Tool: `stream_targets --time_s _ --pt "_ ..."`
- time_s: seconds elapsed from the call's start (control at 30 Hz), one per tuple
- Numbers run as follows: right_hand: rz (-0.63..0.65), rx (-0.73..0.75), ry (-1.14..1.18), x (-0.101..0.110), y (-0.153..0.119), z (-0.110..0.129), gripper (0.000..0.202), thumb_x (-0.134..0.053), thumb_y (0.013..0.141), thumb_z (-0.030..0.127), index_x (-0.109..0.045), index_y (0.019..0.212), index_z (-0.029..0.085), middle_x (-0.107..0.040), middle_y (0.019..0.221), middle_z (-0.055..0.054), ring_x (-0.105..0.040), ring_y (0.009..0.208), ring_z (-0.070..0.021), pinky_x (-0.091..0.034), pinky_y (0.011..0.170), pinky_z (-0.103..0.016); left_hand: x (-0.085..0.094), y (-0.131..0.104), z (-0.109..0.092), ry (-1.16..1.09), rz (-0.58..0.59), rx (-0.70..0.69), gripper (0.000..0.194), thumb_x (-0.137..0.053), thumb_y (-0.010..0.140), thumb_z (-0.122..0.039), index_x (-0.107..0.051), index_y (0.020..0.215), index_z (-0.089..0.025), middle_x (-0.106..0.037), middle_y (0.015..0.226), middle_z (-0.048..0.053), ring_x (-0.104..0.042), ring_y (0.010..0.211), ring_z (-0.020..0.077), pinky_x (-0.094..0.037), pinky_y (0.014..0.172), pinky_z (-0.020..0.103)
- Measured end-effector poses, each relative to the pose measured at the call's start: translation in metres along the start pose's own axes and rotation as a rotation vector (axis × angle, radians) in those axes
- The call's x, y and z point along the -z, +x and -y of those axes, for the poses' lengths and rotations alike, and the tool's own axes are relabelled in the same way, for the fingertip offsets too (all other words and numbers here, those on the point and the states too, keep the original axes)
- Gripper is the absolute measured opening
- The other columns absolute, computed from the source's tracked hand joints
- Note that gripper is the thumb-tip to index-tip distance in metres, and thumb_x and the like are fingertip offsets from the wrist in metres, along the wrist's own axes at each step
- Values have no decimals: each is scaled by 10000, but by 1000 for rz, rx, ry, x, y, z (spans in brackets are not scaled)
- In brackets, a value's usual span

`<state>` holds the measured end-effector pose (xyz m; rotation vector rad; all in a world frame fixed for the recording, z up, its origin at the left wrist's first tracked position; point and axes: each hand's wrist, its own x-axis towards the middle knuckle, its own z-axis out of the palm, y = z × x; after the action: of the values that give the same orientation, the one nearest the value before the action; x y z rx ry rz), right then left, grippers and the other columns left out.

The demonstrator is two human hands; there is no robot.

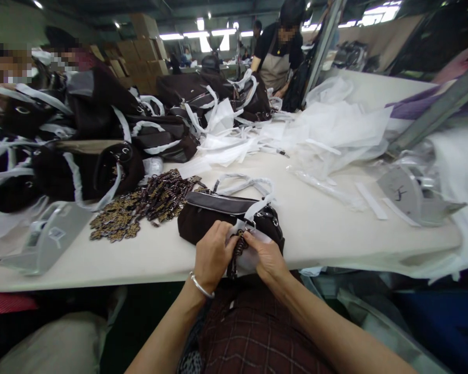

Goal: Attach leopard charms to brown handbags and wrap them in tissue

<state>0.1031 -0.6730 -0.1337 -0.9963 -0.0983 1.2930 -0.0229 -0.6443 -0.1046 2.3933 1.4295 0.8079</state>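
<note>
A dark brown handbag (203, 218) with white-wrapped handles lies on the white table (327, 228) near its front edge. My left hand (212, 254) and my right hand (267, 257) meet at the bag's near side. Both pinch a dark braided chain strap (234, 262) that hangs down from a metal ring on the bag. A silver bangle sits on my left wrist. White wrapping paper lies under my right fingers.
A heap of dark chain straps (148, 202) lies left of the bag. Many wrapped brown bags (101, 135) are piled at the left and back. Loose white paper and plastic (327, 130) cover the right. Other people work at the far end. Grey stands (42, 239) sit at both sides.
</note>
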Motion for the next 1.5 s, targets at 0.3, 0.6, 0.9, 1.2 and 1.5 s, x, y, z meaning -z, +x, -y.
stream_targets --time_s 0.3,0.6,0.9,1.2,1.5 --pt "-86 12 33 -7 2 -8 404 -912 386 222 -733 735 126 -735 731 -37 -643 647 -168 -537 673 -295 -5 -30 -21 453 109 -219 469 -469 921 -91 -365 1379 -101 -573 1012 75 -530 869 210 -482 726 328" --pt "10 -52 -8 -11 -8 3 352 -892 514 273 -709 779 130 -728 738 -38 -637 602 -152 -524 615 -274 -7 -20 -9 610 131 -389 294 -414 947 -115 -531 1216 -94 -579 920 67 -546 769 196 -447 614 318" --pt "-105 -117 28 -11 16 2 244 -860 506 132 -672 660 152 -691 628 0 -601 540 -146 -531 581 -289 1 -42 5 389 16 -237 410 -400 962 -168 -380 1371 -165 -597 1216 125 -594 940 216 -473 774 317" --pt "-31 -103 48 -10 16 6 281 -873 517 142 -693 732 149 -700 662 -6 -627 598 -165 -573 688 -344 59 -130 82 -29 527 264 198 -514 908 -361 -673 954 -252 -726 902 22 -678 817 213 -485 715 285" --pt "-35 -52 8 -10 10 6 352 -883 468 172 -724 781 146 -733 724 -40 -644 607 -195 -562 625 -347 7 3 26 -880 334 282 499 -559 867 -446 -567 1258 -135 -678 1155 117 -622 1050 242 -491 901 344"
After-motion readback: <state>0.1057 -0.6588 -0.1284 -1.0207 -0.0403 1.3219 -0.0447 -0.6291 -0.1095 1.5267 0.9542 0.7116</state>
